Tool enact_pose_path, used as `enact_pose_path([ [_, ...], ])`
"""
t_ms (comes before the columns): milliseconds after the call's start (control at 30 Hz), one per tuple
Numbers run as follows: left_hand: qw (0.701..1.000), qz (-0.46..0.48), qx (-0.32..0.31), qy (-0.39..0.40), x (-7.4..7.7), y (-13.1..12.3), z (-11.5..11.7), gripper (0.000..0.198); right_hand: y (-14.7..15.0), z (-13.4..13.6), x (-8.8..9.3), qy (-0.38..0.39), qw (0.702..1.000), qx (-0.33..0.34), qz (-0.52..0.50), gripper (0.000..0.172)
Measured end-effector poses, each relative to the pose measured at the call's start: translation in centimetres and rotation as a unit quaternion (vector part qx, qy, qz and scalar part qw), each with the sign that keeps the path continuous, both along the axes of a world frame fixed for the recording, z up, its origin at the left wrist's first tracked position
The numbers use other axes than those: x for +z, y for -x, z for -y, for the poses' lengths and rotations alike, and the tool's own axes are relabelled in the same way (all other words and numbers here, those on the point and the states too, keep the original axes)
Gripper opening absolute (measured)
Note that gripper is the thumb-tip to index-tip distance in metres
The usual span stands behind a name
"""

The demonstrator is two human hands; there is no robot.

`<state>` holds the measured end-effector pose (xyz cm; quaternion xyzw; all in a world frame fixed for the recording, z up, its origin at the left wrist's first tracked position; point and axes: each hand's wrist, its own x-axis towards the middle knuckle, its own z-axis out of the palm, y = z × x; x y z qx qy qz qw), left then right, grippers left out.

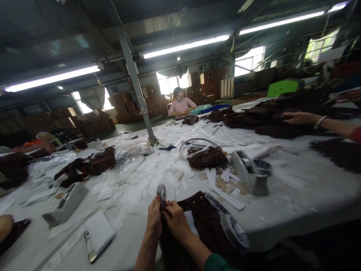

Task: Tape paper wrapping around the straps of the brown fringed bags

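My left hand (154, 218) is closed around the lower part of a grey band-like loop (161, 191) that stands up from my fingers. My right hand (175, 217) is beside it, fingers pinched at the base of the same loop. Whether the loop is a wrapped strap or a roll of tape is unclear. Under my right wrist lies a dark brown fringed bag (207, 216) with a white piece (191, 222) on it. A grey wrapped handle (234, 230) curves off the bag's right side.
Tape dispensers stand right (249, 175) and left (66, 205). A white block (100, 231) lies front left. Another brown bag (208, 157), paper strips (227, 195) and brown bags (254, 116) cover the table. A co-worker's hand (301, 117) reaches in right; a person (182, 105) sits behind. A post (138, 82) rises mid-table.
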<state>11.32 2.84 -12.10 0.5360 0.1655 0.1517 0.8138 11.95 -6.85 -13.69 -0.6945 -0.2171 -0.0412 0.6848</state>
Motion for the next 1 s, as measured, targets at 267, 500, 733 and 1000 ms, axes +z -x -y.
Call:
enact_pose_path([
  [267, 0.956, 0.026, -0.006, -0.293, 1.2, 0.7, 2.1, 0.046, -0.5, 1.4, -0.4, -0.129, 0.975, -0.120, -0.136, 0.054],
  [500, 0.877, 0.005, -0.061, -0.477, -1.3, 1.7, 2.8, 0.031, -1.8, 2.4, -0.6, -0.231, 0.946, -0.096, -0.206, 0.053],
  [733, 0.829, 0.009, -0.069, -0.556, -2.2, 1.6, 3.2, 0.026, -2.0, 3.1, -0.7, -0.276, 0.927, -0.059, -0.248, 0.063],
  [1000, 0.850, 0.014, -0.081, -0.520, -2.7, 1.8, 3.1, 0.032, -2.3, 2.3, -0.9, -0.244, 0.938, -0.096, -0.226, 0.060],
])
